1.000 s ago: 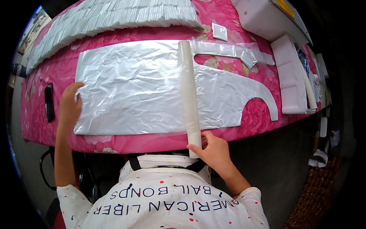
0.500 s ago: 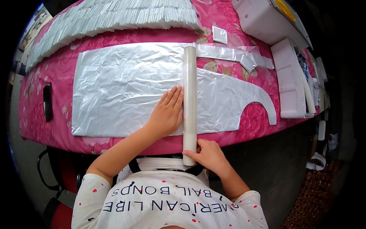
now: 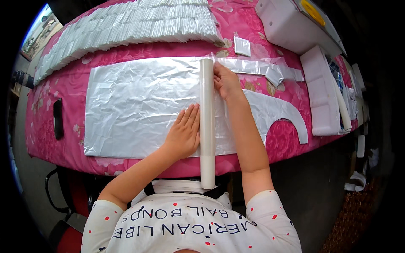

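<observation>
A thin silvery-white plastic apron lies spread and wrinkled across the table, with a curved cutout at its right end. Across it, pointing away from me, rests a long pale roll that looks wrapped in clear film; its near end overhangs the table edge. My left hand lies flat on the apron, fingers stretched out along the roll's left side. At the roll's far end, on its right, is my right hand, fingers curled in at the plastic's upper edge; what they pinch is hidden.
Rows of folded white plastic packets fill the far left. A small folded packet lies beyond the clear strip. White foam boxes stand at the right, a black object at the left. The tablecloth is pink and floral.
My right hand has left the roll's near end and reached forward to its far end. The left hand stays flat beside the roll. The whole view has shifted slightly.
</observation>
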The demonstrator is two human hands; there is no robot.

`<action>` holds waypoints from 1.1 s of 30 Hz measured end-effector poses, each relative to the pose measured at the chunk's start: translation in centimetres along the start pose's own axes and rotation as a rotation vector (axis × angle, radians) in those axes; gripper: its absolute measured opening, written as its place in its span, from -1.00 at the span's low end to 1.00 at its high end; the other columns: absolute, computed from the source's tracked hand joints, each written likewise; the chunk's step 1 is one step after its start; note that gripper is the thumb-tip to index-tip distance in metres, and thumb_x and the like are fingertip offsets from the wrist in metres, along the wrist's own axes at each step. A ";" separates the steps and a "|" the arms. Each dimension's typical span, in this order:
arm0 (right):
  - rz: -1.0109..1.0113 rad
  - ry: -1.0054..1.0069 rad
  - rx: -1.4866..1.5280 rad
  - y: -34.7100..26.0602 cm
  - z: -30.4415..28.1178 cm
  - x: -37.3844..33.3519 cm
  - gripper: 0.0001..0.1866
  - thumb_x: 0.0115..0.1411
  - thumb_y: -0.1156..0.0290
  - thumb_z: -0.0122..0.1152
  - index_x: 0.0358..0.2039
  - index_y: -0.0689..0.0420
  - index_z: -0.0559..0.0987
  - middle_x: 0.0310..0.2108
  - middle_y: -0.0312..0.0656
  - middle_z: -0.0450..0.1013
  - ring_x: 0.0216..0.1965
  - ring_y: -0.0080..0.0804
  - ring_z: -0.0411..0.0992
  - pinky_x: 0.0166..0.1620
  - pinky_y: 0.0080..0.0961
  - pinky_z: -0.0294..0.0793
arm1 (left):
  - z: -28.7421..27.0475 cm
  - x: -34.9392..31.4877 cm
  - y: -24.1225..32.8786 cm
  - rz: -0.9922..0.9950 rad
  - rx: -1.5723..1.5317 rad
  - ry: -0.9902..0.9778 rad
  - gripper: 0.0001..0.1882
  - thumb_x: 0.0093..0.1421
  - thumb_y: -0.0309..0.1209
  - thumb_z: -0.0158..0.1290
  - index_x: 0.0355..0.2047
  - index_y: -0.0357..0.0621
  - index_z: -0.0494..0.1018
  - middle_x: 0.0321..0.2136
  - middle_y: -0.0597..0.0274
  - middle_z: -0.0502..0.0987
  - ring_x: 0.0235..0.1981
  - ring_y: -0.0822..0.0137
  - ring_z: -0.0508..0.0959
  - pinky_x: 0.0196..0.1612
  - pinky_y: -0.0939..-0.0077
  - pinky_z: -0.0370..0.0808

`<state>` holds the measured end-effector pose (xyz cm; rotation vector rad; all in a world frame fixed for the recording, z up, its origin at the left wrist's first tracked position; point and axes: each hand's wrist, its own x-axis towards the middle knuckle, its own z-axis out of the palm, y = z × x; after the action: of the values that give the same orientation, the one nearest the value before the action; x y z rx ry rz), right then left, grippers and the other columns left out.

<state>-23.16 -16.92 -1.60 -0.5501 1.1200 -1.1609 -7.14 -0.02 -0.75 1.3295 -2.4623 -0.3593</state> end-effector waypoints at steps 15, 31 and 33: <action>-0.839 -0.314 0.168 -19.4 -9.8 -4.4 -0.65 0.19 0.44 -0.06 0.01 0.15 0.37 -0.12 -0.23 0.43 -0.23 -0.46 0.43 -0.16 -0.53 0.45 | 0.0 -0.6 -0.2 -0.029 0.019 0.032 -0.38 0.13 -0.36 -0.27 0.17 -0.45 0.00 0.22 -0.14 0.01 0.27 0.02 -0.02 0.29 0.21 -0.15; -0.481 -0.678 -0.745 15.2 21.9 -13.0 -0.48 0.00 0.54 -0.03 0.04 0.37 0.31 -0.05 0.21 0.34 -0.01 0.07 0.32 0.09 -0.33 0.27 | 1.3 -0.3 -0.9 0.056 0.072 0.046 -0.34 0.13 -0.30 -0.22 0.18 -0.48 -0.04 0.22 -0.23 -0.03 0.28 -0.06 -0.07 0.29 0.16 -0.17; -0.371 -0.838 -0.747 13.5 23.1 -15.9 -0.43 -0.01 0.51 0.02 0.08 0.35 0.28 -0.02 0.19 0.32 0.01 0.06 0.30 0.09 -0.35 0.27 | 0.7 -0.3 -0.5 0.026 0.016 0.026 -0.32 0.12 -0.32 -0.19 0.18 -0.47 -0.06 0.23 -0.21 -0.05 0.29 -0.03 -0.11 0.30 0.16 -0.20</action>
<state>3.76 -1.86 2.67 -1.6983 0.6784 -0.6366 -6.91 -0.01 -1.55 1.2991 -2.4636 -0.3141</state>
